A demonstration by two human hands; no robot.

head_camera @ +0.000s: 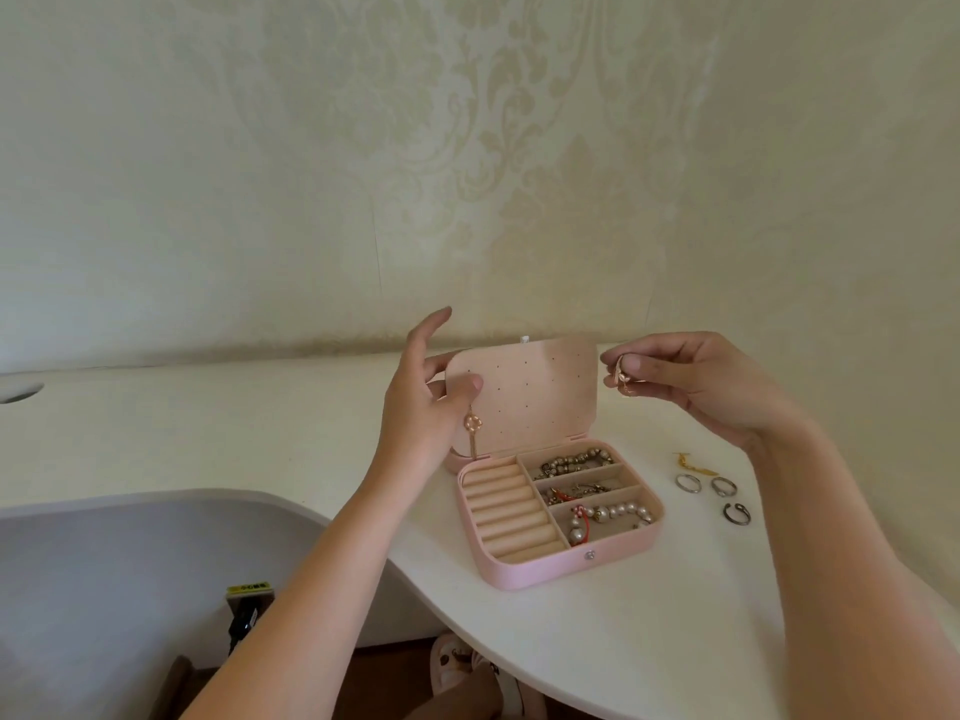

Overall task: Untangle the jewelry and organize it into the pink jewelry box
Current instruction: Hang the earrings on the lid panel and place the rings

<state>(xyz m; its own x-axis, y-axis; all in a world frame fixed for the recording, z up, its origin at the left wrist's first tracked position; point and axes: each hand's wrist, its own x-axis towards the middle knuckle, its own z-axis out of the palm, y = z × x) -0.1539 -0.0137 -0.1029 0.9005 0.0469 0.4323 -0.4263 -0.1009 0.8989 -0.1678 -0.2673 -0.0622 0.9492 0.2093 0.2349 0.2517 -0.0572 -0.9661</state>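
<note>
The pink jewelry box [524, 571] lies open on the white table, its perforated lid [540, 397] standing upright. My left hand [421, 402] pinches the lid's left edge, thumb on the front; a rose-gold dangling earring [472, 431] hangs from the lid just under that thumb. My right hand [691, 381] is raised to the right of the lid and pinches a second rose-gold earring [621, 379] between fingertips. The ring rolls [511, 514] hold nothing. The three right compartments hold a beaded bracelet [576, 459], small mixed pieces [571, 491] and a pearl bracelet [608, 517].
Right of the box on the table lie a gold piece [693, 465] and three rings [714, 493]. The table's curved front edge [415, 579] runs under my left forearm. A patterned wall stands close behind the box.
</note>
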